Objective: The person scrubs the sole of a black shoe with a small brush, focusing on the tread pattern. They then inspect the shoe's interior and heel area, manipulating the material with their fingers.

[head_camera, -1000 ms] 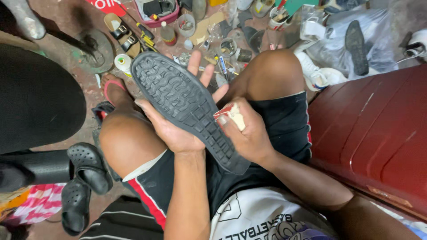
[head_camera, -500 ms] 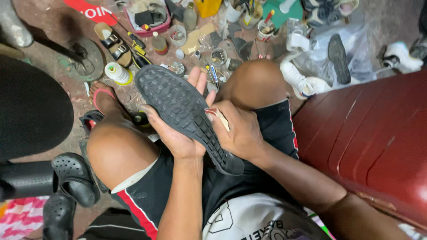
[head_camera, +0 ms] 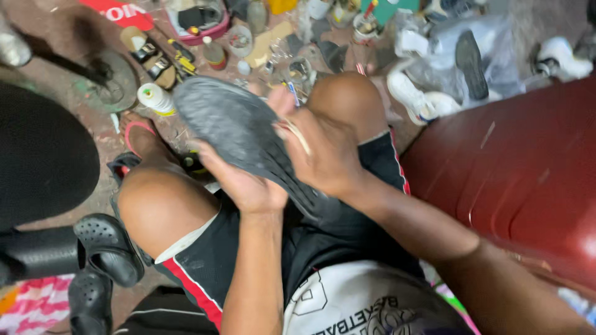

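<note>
The left hand (head_camera: 245, 186) grips the dark shoe sole (head_camera: 242, 136) from beneath, tread up, over the lap between the knees. Against a second ago, the sole has tilted and swung toward the left knee, and the right hand (head_camera: 323, 155) has slid up along its edge, closed on a small pale tool (head_camera: 297, 133) (what kind, I cannot tell) pressed to the rim; the work seems to move along the sole's border. Black clogs (head_camera: 99, 267) lie by the left leg, a red case (head_camera: 515, 180) to the right. Farther off, the dirt floor (head_camera: 62, 80) carries a thread spool (head_camera: 155, 98), bottles, sandals and white shoes (head_camera: 413, 96).
</note>
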